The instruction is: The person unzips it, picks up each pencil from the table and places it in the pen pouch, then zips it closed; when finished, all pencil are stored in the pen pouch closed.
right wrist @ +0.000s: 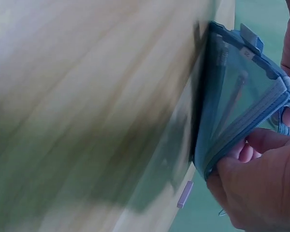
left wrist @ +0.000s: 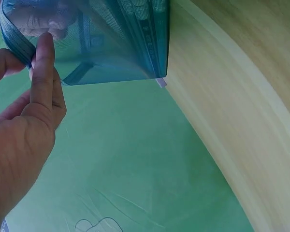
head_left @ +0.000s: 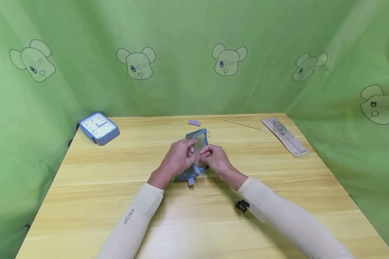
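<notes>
A blue mesh zip pencil case (head_left: pixel 184 176) stands partly open at the middle of the table. My left hand (head_left: pixel 177 158) pinches one edge of its mouth between thumb and fingers. On the opposite edge, my right hand (head_left: pixel 216 160) grips the zip band, the fingers curled over it. Through the mesh in the left wrist view, several slim pen-like sticks (left wrist: pixel 147 38) lie along one side, one with lettering. The right wrist view also shows a thin stick (right wrist: pixel 232 99) inside the case. A pull ring hangs at its far end.
A blue square clock (head_left: pixel 98 127) sits at the back left. Behind the case lies a purple eraser-like block (head_left: pixel 194 123). Farther right are a thin wooden stick (head_left: pixel 244 125) and a flat packet with clear rulers (head_left: pixel 285 136). Green curtains (head_left: pixel 181 90) border the table.
</notes>
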### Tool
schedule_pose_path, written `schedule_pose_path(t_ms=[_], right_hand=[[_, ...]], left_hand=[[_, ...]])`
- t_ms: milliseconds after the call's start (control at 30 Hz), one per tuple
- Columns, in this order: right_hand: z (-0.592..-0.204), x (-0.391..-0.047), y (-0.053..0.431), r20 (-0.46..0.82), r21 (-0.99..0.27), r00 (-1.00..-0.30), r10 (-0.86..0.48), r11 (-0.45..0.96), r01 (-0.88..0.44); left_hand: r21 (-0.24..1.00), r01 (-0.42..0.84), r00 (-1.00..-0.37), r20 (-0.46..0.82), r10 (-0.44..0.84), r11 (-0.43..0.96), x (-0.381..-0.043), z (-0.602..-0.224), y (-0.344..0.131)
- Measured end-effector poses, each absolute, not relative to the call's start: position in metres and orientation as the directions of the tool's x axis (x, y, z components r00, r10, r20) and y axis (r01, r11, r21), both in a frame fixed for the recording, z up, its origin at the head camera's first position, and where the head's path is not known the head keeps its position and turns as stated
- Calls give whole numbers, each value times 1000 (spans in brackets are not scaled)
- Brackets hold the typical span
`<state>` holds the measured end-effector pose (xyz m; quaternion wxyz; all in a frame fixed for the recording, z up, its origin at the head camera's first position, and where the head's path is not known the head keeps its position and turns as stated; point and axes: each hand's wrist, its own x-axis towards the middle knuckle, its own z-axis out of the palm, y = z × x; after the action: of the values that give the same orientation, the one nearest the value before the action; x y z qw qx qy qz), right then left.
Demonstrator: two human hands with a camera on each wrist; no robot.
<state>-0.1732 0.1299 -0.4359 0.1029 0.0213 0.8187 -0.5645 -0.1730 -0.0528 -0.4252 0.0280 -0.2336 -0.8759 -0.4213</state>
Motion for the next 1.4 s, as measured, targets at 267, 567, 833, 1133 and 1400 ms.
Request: schedule_pose_path(t_ms=[267, 567, 833, 1133, 1400], right_hand=[[-432, -187, 151, -41, -881, -997, -64, 473, 5], [-453, -246, 233, 96, -627, -995, 26, 778, -41], [-467, -285, 280, 152, -467, -988, 31, 883, -44], [-481, -303, 307, 92, -403, -991, 101, 913, 56], [-474, -312, 324, 11, -319, -1000, 2, 948, -1]], left_hand=[[733, 419, -898, 249, 362, 536, -178, -422, -62], [756, 382, -913, 220, 343, 531, -181, -419, -75], [770, 366, -917, 203, 343, 523, -182, -419, -78], [768, 372, -914, 204, 351, 522, -182, -418, -80], [766, 368, -915, 198, 351, 527, -185, -419, -82]])
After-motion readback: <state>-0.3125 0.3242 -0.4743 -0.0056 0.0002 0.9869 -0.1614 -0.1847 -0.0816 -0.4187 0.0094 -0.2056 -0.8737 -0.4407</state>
